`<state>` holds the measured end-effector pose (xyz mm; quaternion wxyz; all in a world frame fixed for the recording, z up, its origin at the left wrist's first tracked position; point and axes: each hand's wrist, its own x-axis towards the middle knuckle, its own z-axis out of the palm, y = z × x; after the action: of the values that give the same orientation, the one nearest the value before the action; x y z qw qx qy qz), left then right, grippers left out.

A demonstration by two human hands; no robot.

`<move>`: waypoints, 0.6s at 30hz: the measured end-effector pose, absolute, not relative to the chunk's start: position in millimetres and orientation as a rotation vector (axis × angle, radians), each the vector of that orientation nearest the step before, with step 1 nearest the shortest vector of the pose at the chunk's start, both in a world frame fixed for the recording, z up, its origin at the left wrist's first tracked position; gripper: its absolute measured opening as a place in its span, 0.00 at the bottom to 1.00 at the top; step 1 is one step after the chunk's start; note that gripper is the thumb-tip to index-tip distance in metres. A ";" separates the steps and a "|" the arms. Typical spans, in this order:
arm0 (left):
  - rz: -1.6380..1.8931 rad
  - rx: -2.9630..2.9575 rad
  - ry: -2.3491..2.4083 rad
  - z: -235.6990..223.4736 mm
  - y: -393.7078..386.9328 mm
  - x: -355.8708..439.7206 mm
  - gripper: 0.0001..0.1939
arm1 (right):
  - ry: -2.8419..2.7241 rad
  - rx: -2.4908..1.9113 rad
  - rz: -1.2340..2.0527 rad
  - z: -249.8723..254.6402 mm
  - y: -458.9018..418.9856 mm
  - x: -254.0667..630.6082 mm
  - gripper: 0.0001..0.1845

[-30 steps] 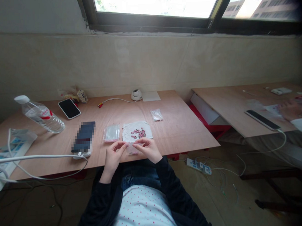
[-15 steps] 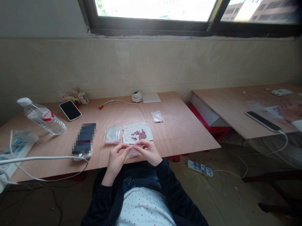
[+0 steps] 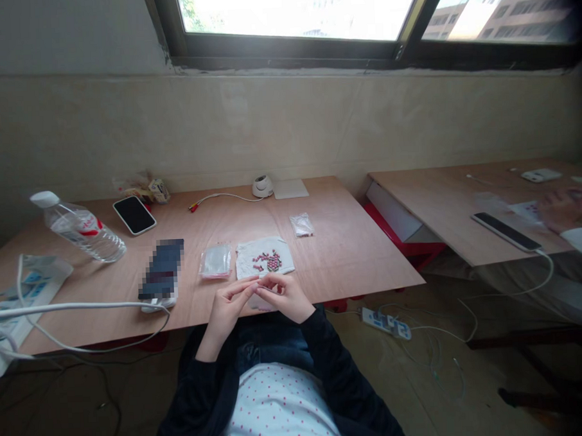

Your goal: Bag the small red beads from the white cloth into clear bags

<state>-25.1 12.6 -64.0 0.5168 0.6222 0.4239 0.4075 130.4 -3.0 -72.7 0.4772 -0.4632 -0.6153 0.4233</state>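
My left hand (image 3: 231,304) and my right hand (image 3: 285,295) meet fingertip to fingertip over the near table edge. Both are closed in a pinch; what lies between the fingers is too small to make out. Just beyond them a white cloth (image 3: 247,251) is spread, bearing a cluster of small dark-red and pink pieces (image 3: 273,262), like beads. Partly hidden under my hands is a pale pinkish plastic bag (image 3: 260,303). To the left of the cloth lies a stack of clear plastic bags (image 3: 216,260). A small filled bag (image 3: 301,224) rests behind and right of it.
A water bottle (image 3: 86,230), a phone (image 3: 134,215) and a blurred-out device (image 3: 162,268) with white cables stand left. A dome camera (image 3: 262,186) sits at the back. On the right table (image 3: 445,211), another person's hands (image 3: 563,209) are near a phone (image 3: 506,232).
My fingertips have shifted slightly against each other, the right fingers curling more. The view has moved a little; the things on the table stay in place.
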 end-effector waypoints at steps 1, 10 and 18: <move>0.976 1.495 1.015 -63.9 12.2 -25.1 0.13 | -1.523 -1.132 1.037 -71.7 -3.5 130.6 0.13; 0.971 1.641 1.056 -62.9 9.0 -23.9 0.10 | -1.554 -1.149 1.021 -73.5 -3.0 131.2 0.23; 0.960 1.731 1.065 -63.1 7.0 -17.0 0.12 | -1.508 -1.237 0.968 -86.6 1.1 144.0 0.31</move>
<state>-17.0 7.0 -63.1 0.4322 0.6945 0.4271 0.3853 144.0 1.1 -86.6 0.4637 -0.5036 -0.6135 0.3937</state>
